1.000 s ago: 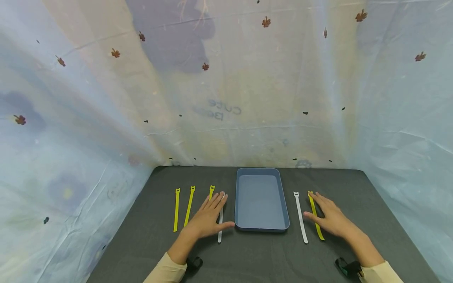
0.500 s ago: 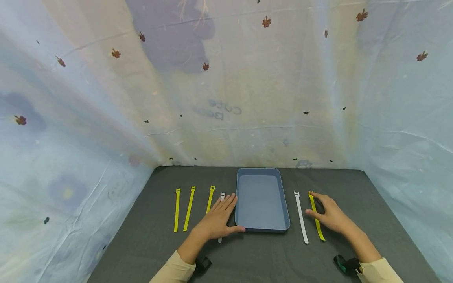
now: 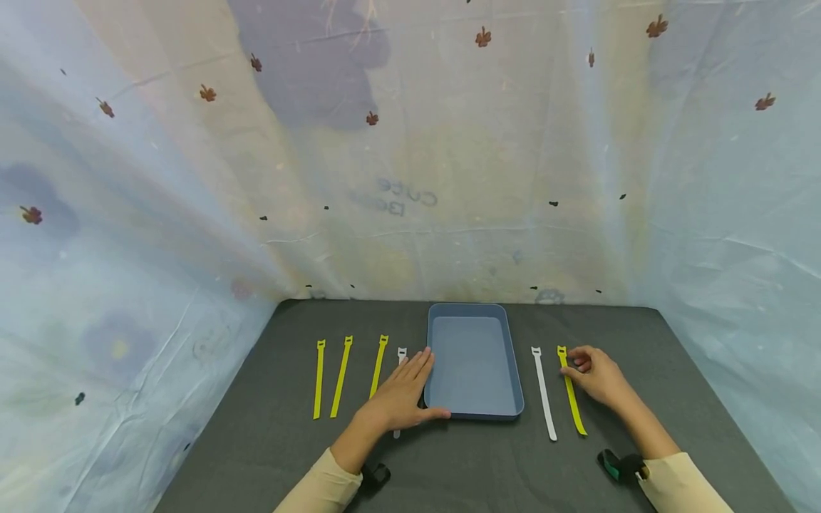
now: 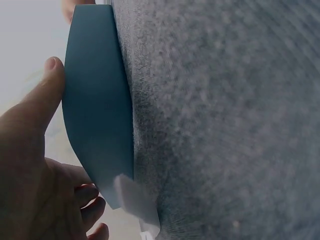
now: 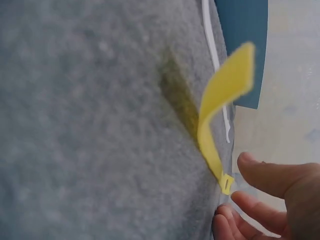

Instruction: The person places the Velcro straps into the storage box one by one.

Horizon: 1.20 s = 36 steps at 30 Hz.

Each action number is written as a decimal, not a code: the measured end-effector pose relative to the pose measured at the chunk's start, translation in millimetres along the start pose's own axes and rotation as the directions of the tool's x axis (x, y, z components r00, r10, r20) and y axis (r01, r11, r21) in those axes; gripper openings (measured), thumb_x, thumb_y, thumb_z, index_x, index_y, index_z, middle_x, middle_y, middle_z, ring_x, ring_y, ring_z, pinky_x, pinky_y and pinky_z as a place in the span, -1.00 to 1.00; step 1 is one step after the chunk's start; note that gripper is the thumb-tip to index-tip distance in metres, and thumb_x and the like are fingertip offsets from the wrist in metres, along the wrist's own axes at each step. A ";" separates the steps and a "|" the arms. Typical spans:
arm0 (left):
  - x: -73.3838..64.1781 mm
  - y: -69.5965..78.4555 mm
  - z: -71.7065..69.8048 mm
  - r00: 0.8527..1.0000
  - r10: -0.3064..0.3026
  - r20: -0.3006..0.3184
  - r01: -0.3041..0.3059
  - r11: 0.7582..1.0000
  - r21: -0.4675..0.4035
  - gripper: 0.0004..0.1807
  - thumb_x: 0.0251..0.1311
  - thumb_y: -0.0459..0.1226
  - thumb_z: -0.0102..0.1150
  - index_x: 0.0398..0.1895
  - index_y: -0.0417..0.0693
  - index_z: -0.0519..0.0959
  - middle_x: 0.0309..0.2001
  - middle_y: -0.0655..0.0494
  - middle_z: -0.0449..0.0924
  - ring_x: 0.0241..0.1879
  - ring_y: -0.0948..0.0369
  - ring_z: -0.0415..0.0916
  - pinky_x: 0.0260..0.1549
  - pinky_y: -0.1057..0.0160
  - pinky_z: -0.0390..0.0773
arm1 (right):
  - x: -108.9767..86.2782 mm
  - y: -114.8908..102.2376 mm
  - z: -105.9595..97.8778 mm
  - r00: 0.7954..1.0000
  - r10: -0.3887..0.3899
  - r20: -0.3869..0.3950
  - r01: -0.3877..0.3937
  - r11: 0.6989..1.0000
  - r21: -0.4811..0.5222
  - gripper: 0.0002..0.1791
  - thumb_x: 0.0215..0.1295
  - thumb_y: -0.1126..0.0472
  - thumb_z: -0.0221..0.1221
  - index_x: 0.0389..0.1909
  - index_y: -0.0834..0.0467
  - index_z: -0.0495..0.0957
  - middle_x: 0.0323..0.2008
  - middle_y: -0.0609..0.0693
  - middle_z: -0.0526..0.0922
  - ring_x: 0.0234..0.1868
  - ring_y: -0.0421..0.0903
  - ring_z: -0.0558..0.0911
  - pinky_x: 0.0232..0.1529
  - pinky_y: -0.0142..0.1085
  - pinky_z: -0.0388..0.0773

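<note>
A blue-grey rectangular tray [image 3: 474, 367] lies mid-table. My left hand [image 3: 400, 399], fingers straight, rests along its left side, the thumb at the near left corner. Under that hand lies a white cable strap [image 3: 402, 353], partly covered. My right hand [image 3: 598, 372] is over the right side of a yellow hook-and-loop cable strap [image 3: 573, 402] with a slotted head. In the right wrist view, the thumb [image 5: 265, 175] and bent forefinger stand apart near the strap's head [image 5: 227, 184], and its free end curls up off the cloth.
Another white strap [image 3: 544, 395] lies between the tray and the right yellow strap. To the left are three yellow straps, including the leftmost strap [image 3: 318, 381]. Dark cloth [image 3: 487, 470] covers the table; a patterned curtain [image 3: 410, 142] hangs behind.
My left hand has moved right, from over the white strap to the tray's side. My right hand's fingers have bent and drawn in beside the yellow strap. The straps and tray stay put.
</note>
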<state>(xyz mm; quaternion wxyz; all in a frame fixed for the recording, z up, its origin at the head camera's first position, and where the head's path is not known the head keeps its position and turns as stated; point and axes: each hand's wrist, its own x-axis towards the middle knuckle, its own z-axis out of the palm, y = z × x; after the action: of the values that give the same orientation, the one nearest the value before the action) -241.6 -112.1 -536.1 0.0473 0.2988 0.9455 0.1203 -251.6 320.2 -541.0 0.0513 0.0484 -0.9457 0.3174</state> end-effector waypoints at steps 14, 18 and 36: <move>-0.6 2.9 -4.5 1.000 -0.009 -0.002 0.009 0.999 -0.044 0.31 0.30 0.48 0.15 0.75 -0.22 -0.08 0.76 -0.16 -0.18 0.72 -0.08 -0.13 0.65 -0.18 0.01 | 7.6 3.0 0.6 0.991 0.130 0.009 -0.131 0.991 0.040 -0.67 0.41 0.14 0.43 -0.14 0.36 0.65 -0.30 0.09 0.62 -0.31 -0.04 0.53 -0.28 -0.18 0.46; 0.0 3.6 -4.0 1.000 -0.021 0.009 0.021 0.999 -0.044 0.31 0.30 0.47 0.17 0.76 -0.20 -0.09 0.76 -0.14 -0.18 0.73 -0.06 -0.13 0.65 -0.15 0.01 | 9.7 1.4 1.1 0.987 0.161 0.018 -0.161 0.987 0.024 -0.68 0.39 0.13 0.45 -0.19 0.32 0.65 -0.33 0.09 0.59 -0.32 -0.01 0.52 -0.30 -0.19 0.43; 0.7 3.5 -4.4 1.000 -0.026 0.015 0.026 0.999 -0.044 0.30 0.30 0.48 0.15 0.76 -0.20 -0.08 0.76 -0.15 -0.18 0.73 -0.04 -0.13 0.66 -0.12 0.00 | 9.0 -0.7 2.9 0.983 0.184 0.017 -0.185 0.982 0.033 -0.74 0.39 0.17 0.44 -0.31 0.29 0.64 -0.40 0.08 0.63 -0.40 -0.04 0.53 -0.38 -0.21 0.45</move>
<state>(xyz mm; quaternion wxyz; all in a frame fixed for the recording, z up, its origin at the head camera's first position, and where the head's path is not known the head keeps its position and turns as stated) -241.0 -109.8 -531.0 0.0623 0.2862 0.9461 0.1385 -260.6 317.3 -541.8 0.0141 -0.0363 -0.9408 0.3368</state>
